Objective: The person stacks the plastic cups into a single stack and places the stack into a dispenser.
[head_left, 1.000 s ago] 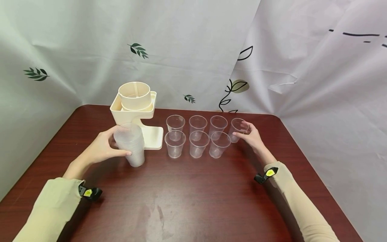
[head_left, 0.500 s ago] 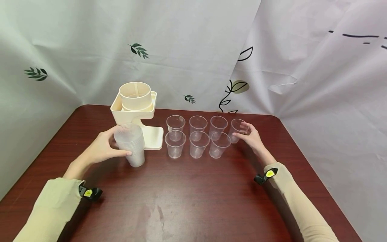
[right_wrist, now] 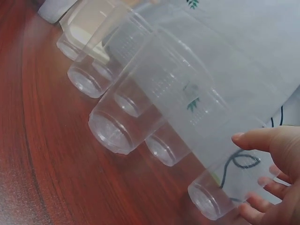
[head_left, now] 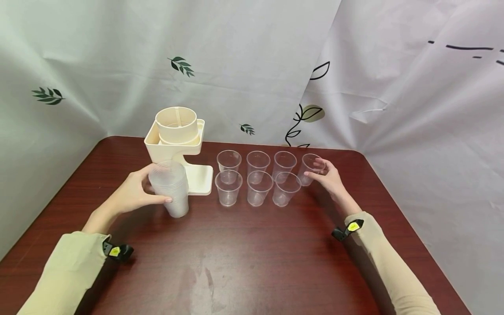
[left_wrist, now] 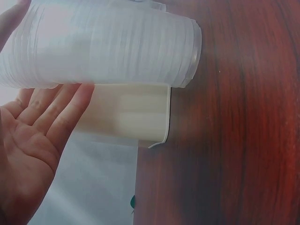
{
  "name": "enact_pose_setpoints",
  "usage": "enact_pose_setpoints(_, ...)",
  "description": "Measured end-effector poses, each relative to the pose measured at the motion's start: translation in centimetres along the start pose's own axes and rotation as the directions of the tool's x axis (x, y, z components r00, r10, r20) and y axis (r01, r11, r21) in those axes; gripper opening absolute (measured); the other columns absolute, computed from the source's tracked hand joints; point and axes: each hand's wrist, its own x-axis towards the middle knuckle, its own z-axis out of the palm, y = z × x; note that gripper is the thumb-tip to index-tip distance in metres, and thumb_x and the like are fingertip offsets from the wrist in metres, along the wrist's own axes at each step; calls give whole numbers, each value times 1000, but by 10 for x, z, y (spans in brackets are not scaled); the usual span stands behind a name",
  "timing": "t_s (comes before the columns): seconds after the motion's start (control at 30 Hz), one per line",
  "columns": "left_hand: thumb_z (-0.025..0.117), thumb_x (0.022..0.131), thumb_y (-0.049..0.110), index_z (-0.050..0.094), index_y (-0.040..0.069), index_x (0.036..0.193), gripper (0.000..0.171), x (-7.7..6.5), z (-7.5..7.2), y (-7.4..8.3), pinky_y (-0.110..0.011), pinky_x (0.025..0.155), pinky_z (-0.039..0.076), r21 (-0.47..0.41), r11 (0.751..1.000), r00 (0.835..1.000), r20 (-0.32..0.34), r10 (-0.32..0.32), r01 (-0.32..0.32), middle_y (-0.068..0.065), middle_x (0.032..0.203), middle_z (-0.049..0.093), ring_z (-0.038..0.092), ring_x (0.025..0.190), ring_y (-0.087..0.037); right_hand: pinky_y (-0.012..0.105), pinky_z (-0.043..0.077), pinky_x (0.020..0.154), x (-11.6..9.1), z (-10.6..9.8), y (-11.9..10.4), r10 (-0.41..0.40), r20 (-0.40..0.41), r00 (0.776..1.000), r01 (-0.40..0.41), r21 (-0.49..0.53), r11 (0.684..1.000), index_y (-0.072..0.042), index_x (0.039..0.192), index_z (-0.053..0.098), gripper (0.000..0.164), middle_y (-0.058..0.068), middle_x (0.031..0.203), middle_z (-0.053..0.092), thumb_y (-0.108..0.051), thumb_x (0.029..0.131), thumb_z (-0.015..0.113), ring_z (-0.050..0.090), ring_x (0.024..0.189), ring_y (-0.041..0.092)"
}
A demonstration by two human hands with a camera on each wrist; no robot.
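Observation:
My left hand (head_left: 134, 190) grips a tall stack of nested clear plastic cups (head_left: 173, 190), thumb on the near side and fingers behind. In the left wrist view the stack (left_wrist: 108, 47) crosses the top, with the fingers of the left hand (left_wrist: 40, 131) against its side. At the right end of the back row, my right hand (head_left: 327, 176) holds a single clear plastic cup (head_left: 306, 171) between thumb and fingers. The right wrist view has that cup (right_wrist: 206, 199) upright with its base at the table. Other single cups (head_left: 257, 188) stand upright in two rows to its left.
A cream-coloured stand (head_left: 173, 151) with a round holder on top and a flat foot (head_left: 200, 179) is just behind the cup stack. The dark red wooden table (head_left: 252, 253) reaches back to a white printed curtain (head_left: 244, 78).
Almost nothing differs. The right hand and its cup have shifted very slightly; the left hand and the stack stay put.

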Motion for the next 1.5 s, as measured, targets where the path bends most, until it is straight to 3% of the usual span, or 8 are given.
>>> enact_pose_setpoints(0.87, 87, 64, 3, 52, 4, 125, 70, -2, 0, -1, -15, 67, 54, -2, 1000, 1000, -17, 12, -12, 16, 103, 59, 60, 87, 4, 6, 44, 74, -2, -11, -23, -65, -54, 996, 63, -46, 997, -2, 143, 39, 68, 25, 136, 48, -10, 84, 72, 55, 86, -14)
enact_pose_setpoints(1.13, 87, 64, 2, 52, 4, 124, 70, -2, 1, -3, -16, 67, 54, -18, 1000, 1000, -19, 5, -6, 17, 103, 59, 60, 88, 4, 8, 44, 71, -6, -12, -32, -95, -80, 992, 89, -72, 993, -3, 140, 43, 65, 23, 133, 51, -11, 83, 73, 53, 87, -9)
enact_pose_setpoints(1.23, 87, 65, 2, 51, 4, 124, 70, -1, 1, -3, -15, 67, 54, -16, 1000, 1000, -14, 17, -17, 17, 104, 59, 60, 89, 4, 9, 45, 71, -8, -12, -37, -115, -100, 988, 106, -86, 991, -4, 138, 46, 63, 16, 125, 55, -12, 83, 74, 54, 87, -6)
enact_pose_setpoints(1.4, 87, 64, 1, 52, 3, 124, 70, 0, 1, -4, -16, 67, 55, -28, 1000, 1000, -16, 12, -12, 18, 105, 59, 60, 89, 4, 10, 46, 70, -11, -13, -45, -140, -112, 984, 130, -95, 987, -5, 137, 47, 62, -11, 108, 54, -13, 82, 75, 56, 86, -4)
enact_pose_setpoints(1.5, 87, 64, 1, 51, 3, 124, 70, 1, 1, -4, -16, 67, 55, -19, 1000, 1000, -15, 11, -11, 19, 105, 58, 59, 89, 4, 10, 46, 70, -12, -14, -50, -153, -118, 981, 141, -101, 985, -6, 137, 48, 62, -10, 108, 55, -13, 82, 75, 57, 86, -2)
